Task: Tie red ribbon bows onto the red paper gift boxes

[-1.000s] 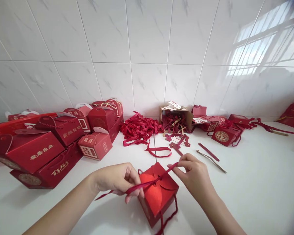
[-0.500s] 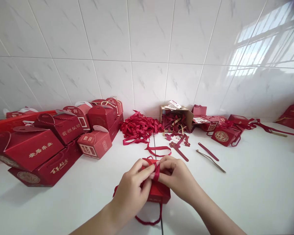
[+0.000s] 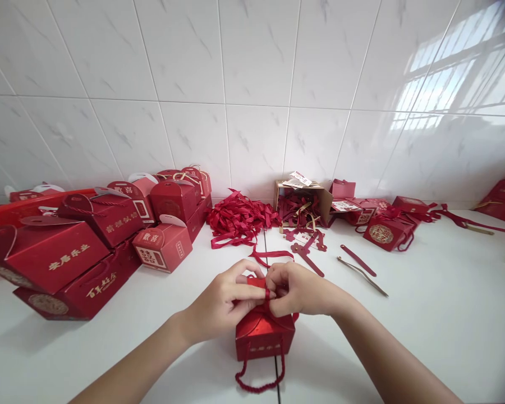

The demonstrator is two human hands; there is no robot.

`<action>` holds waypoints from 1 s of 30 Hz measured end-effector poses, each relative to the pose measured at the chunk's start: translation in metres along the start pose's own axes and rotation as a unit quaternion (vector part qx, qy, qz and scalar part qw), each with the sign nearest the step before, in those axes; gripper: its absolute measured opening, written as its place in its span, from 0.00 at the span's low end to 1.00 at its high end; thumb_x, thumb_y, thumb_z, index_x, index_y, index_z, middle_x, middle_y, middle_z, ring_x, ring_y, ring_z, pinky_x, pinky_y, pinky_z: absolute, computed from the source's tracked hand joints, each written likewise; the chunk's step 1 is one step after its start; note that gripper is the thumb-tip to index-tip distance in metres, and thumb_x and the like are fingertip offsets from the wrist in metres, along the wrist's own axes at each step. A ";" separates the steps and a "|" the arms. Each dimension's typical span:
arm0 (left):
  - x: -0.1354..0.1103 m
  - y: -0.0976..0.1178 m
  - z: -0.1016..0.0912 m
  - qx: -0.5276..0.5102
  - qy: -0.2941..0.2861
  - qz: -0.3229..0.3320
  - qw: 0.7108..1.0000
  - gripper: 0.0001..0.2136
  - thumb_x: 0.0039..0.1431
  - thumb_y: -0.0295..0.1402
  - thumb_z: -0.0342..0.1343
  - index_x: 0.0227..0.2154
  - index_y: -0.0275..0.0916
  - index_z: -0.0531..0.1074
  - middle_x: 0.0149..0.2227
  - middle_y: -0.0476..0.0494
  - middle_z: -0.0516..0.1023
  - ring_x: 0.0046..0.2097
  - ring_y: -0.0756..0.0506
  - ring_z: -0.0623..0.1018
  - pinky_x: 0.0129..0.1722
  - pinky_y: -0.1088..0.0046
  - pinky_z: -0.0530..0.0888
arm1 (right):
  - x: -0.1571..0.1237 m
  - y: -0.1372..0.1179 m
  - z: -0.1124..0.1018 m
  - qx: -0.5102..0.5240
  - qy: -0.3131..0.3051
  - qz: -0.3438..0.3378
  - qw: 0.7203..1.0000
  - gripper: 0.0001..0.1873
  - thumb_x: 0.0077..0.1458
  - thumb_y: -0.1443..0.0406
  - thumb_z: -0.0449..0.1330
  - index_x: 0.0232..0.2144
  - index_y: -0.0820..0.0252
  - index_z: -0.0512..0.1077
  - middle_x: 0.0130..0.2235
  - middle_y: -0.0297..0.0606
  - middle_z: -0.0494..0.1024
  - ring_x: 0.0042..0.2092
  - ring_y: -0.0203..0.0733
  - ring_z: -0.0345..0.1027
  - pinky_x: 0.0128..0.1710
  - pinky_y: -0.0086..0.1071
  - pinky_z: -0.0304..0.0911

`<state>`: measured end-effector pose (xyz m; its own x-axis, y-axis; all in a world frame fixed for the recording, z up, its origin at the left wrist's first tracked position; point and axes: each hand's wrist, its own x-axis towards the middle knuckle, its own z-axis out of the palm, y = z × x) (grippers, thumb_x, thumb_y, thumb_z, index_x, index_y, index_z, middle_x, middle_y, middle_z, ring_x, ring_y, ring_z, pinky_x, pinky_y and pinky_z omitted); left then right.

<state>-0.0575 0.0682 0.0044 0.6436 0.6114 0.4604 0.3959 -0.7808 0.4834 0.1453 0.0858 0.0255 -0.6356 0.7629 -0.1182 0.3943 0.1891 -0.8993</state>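
Observation:
A small red gift box (image 3: 264, 336) with gold lettering sits on the white table in front of me. Its twisted red cord handle (image 3: 258, 389) hangs down at the near side. On top of the box, my left hand (image 3: 229, 297) pinches a dark red ribbon (image 3: 267, 295) between its fingers. From the other side my right hand (image 3: 297, 289) grips the same ribbon, thumb and fingers curled together. The fingers partly hide the ribbon and the back of the box. Short ribbon ends show by the box's right edge.
Stacked red gift boxes (image 3: 71, 252) stand at the left, a smaller box (image 3: 163, 247) beside them. A ribbon heap (image 3: 239, 216) and an open carton (image 3: 326, 205) lie along the tiled wall. Loose strips (image 3: 362, 275) and more boxes (image 3: 389, 231) are at the right.
Both hands have shifted apart at the wrists, uncovering more of the box's front and its lettering. The ribbon loop between the fingers has become smaller and lies lower on the box top.

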 end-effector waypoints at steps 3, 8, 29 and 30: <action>0.003 -0.004 0.000 -0.059 0.023 -0.012 0.998 0.10 0.60 0.26 0.52 0.31 0.40 0.78 0.40 0.43 0.68 0.26 0.56 0.68 0.26 0.77 0.68 | -0.001 -0.002 -0.003 -0.016 -0.016 -0.015 1.000 0.02 0.37 0.69 0.60 0.19 0.61 0.69 0.30 0.31 0.67 0.28 0.31 0.57 0.23 0.26 0.52; -0.010 -0.005 -0.022 0.078 0.063 -0.078 0.992 0.08 0.59 0.29 0.52 0.30 0.40 0.77 0.37 0.44 0.67 0.30 0.52 0.70 0.29 0.76 0.70 | -0.019 0.005 -0.007 -0.132 0.125 -0.022 0.983 0.03 0.39 0.69 0.59 0.19 0.60 0.67 0.33 0.34 0.68 0.32 0.35 0.61 0.30 0.29 0.58; -0.012 -0.026 -0.013 0.147 0.085 -0.033 0.985 0.05 0.61 0.35 0.49 0.34 0.41 0.68 0.49 0.41 0.69 0.54 0.39 0.65 0.52 0.57 0.62 | -0.046 0.038 -0.025 -0.266 0.185 -0.047 0.945 0.11 0.48 0.59 0.62 0.35 0.54 0.68 0.59 0.39 0.61 0.61 0.49 0.52 0.56 0.41 0.56; -0.011 -0.032 -0.010 0.103 0.129 -0.032 0.986 0.07 0.62 0.34 0.48 0.41 0.41 0.66 0.51 0.40 0.67 0.54 0.40 0.65 0.52 0.59 0.63 | -0.047 0.048 -0.038 -0.258 0.173 -0.044 0.949 0.21 0.46 0.55 0.64 0.43 0.51 0.67 0.62 0.39 0.58 0.62 0.50 0.51 0.56 0.41 0.57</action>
<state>-0.0842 0.0875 -0.0086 0.4355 0.6526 0.6201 0.5717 -0.7326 0.3694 0.2194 0.0824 0.0040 -0.4603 0.8706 0.1739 0.6793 0.4715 -0.5624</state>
